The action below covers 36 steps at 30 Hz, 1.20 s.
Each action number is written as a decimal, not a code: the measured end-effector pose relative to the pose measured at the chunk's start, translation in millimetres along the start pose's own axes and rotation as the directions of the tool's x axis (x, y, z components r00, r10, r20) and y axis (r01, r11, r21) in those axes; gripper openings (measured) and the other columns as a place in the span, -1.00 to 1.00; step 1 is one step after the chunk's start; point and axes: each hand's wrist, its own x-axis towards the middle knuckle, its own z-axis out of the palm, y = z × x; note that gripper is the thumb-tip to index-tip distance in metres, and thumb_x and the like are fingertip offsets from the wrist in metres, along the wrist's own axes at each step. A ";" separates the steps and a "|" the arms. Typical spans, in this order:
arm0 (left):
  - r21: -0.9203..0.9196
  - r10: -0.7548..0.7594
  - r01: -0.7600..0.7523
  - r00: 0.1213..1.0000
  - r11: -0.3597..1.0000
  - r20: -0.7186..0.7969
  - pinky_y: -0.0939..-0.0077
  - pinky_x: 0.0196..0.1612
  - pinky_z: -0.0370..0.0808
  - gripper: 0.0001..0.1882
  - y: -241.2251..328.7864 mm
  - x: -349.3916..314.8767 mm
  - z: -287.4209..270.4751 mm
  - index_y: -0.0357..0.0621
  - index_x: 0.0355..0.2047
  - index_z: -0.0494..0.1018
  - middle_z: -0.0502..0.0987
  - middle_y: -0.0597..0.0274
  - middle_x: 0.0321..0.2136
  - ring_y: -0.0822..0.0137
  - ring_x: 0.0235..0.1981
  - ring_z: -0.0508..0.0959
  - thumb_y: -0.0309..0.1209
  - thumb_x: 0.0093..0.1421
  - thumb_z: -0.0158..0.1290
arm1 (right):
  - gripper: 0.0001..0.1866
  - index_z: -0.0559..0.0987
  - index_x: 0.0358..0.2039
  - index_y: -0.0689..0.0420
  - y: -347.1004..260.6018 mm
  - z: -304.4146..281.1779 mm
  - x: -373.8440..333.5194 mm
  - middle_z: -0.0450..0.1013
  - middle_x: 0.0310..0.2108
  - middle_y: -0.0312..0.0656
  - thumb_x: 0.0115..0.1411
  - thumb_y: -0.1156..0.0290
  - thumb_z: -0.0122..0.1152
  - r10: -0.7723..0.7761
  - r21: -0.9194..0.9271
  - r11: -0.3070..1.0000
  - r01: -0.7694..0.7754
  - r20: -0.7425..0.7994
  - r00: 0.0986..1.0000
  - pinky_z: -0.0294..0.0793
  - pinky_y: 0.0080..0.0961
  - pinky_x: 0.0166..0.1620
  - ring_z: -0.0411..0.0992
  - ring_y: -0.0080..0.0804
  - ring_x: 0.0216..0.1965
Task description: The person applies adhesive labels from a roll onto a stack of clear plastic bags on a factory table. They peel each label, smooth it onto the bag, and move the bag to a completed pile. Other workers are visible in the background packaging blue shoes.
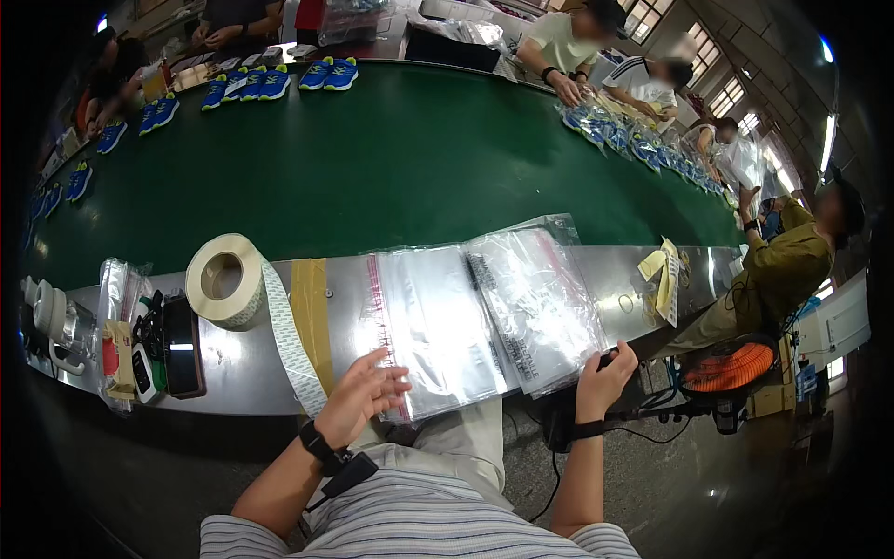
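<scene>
Bags of clear, thin plastic with a pink-red strip down the left side (438, 326) lie flat in a pile on the brushed silver metal ledge (619, 265), their near edge reaching past it toward the person's lap. A second pile of clear plastic bags with dark print (545, 312) lies tilted just beside them, overlapping their right side. The left hand (361, 396) is loosely spread at the near left corner of the first pile, its fingers apart and grasping nothing visible. The right hand (603, 377) is curled at the near right corner of the second pile; something small and black shows at its fingertips, but I cannot tell whether it pinches that, the plastic, or both. Each wrist wears a black band. To the left of the bags, a yellow-brown strip (312, 312) lies across the ledge, and next to it stands a thick roll of white labels (250, 296), its printed tail (291, 340) trailing toward the left forearm. Further left lies a black, flat phone-like slab (184, 349). Yellow and white paper strips (663, 279) lie well to the right of the bags. Beyond the ledge runs a broad green belt (372, 168); blue shoes with yellow-green linings (331, 73) stand along its far side, while blue shoes in clear wrapping (643, 147) line its right side near several co-workers.
</scene>
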 end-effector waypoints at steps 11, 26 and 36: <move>0.811 0.140 0.251 0.916 0.529 -0.376 0.34 -0.03 0.43 -0.43 -46.3 -92.5 -102.5 -0.44 0.00 0.32 0.40 -0.21 -0.06 0.10 -0.10 0.51 -0.19 0.17 0.11 | -0.29 0.07 0.32 -0.09 -29.9 38.1 -1.0 -0.04 0.35 -0.11 0.26 -0.17 -0.18 -0.049 -0.343 0.881 0.327 0.621 0.782 -0.16 0.37 0.19 -0.09 0.06 0.33; 0.478 -0.108 0.087 0.994 0.874 0.017 0.70 -0.35 0.43 -0.69 10.4 -74.5 -19.6 -0.32 -0.20 0.49 0.53 0.31 -0.40 0.55 -0.42 0.49 -0.27 0.26 0.05 | -0.83 0.46 -0.20 0.25 -179.6 4.6 -138.0 0.43 -0.34 -0.33 0.23 0.46 0.13 -0.606 0.396 0.552 -0.734 0.795 -0.027 0.37 -0.66 -0.24 0.35 -0.65 -0.31; -0.010 0.270 -0.308 0.850 0.951 -0.452 0.39 -0.13 0.51 -0.69 81.7 -11.5 -116.6 -0.31 -0.04 0.34 0.49 0.13 -0.15 0.30 -0.18 0.53 -0.35 0.34 -0.16 | -0.91 0.49 -0.38 0.23 -141.3 -16.0 -90.1 0.40 -0.48 -0.42 0.21 0.48 0.17 -0.577 0.392 0.593 -0.704 0.816 -0.032 0.29 -0.75 -0.37 0.30 -0.75 -0.44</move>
